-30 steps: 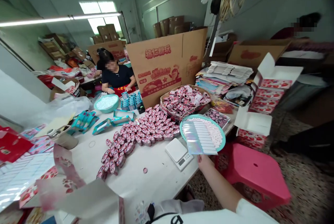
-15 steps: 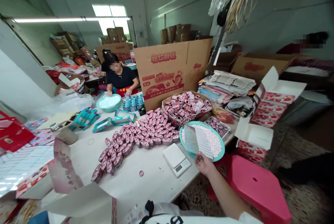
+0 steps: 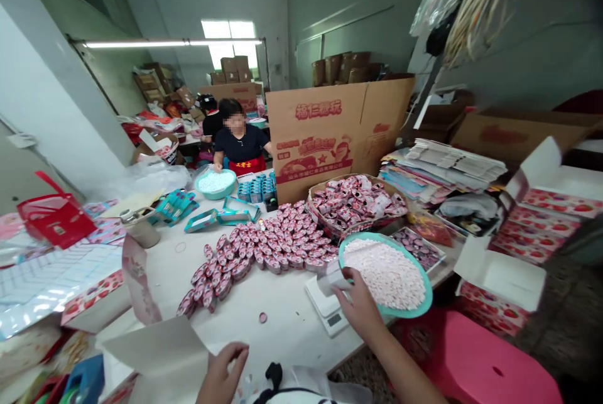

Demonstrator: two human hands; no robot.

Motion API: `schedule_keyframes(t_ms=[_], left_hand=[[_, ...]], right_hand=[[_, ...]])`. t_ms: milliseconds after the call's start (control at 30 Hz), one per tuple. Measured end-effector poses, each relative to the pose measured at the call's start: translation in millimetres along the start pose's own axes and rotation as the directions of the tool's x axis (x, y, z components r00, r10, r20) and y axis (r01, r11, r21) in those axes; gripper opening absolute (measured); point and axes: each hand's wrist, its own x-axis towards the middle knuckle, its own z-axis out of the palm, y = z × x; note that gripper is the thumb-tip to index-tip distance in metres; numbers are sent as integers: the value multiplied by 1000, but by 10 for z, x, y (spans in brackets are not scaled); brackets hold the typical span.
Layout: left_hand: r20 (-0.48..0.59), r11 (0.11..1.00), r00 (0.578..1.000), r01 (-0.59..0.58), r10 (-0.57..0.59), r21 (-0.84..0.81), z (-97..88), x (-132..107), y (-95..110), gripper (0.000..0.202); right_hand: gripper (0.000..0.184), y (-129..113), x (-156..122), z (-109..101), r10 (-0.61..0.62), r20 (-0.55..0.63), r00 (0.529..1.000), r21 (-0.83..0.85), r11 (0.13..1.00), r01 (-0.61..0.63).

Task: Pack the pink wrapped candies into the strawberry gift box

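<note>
**Slim hold on the silvery sheet [image 3: 332, 279] beside a full basin [image 3: 424, 308]**

Nearest, the left hand [image 3: 220, 374] has its thumb and fingers apart, with nothing visible in them. It sits just beside the open box [image 3: 157, 344]; whether it touches the flap I cannot tell, but a careless sweep could knock it.

Farther out, the right hand [image 3: 357, 306] pinches the sheet by one edge, above or against the white scale [image 3: 321, 306]; the blur hides which. Gripped that narrowly, the sheet could bend or slip. Leaning on the scale could disturb its reading, and a wrist swinging outward could bump the basin's rim and scatter the pale pieces [image 3: 386, 272].

Beyond, small oval tins [image 3: 282, 240] stand tightly packed, so one nudge could topple several. A heaped basket [image 3: 326, 225] behind them could shed its top pieces if jolted.
</note>
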Motion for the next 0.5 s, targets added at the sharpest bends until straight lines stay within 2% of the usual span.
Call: schedule_keyframes(t_ms=[67,133,267,333,400,500], left_hand=[[34,995,996,-74,76,-64,-91,223,133,39],[41,982,982,-181,184,-57,-239,402,328,33],[-43,939,938,-340,343,58,-559,581,714,35],[-102,922,919,-369,381,119,-667,582,868,39],[-133,897,893,-407,430,172,-721,550,1005,39],[-168,871,862,-444,479,210,-724,500,1181,41]], right_hand=[[24,-278,18,182,-66,174,983,1,998,67],[27,-552,71,338,-54,322,945,19,999,51],[33,-1032,232,541,-62,580,812,150,988,-32],[34,-1208,302,618,-113,622,775,250,966,-60],[34,-1332,336,702,-143,617,774,340,935,-98],[38,-1446,295,835,-111,628,770,424,878,-220]])
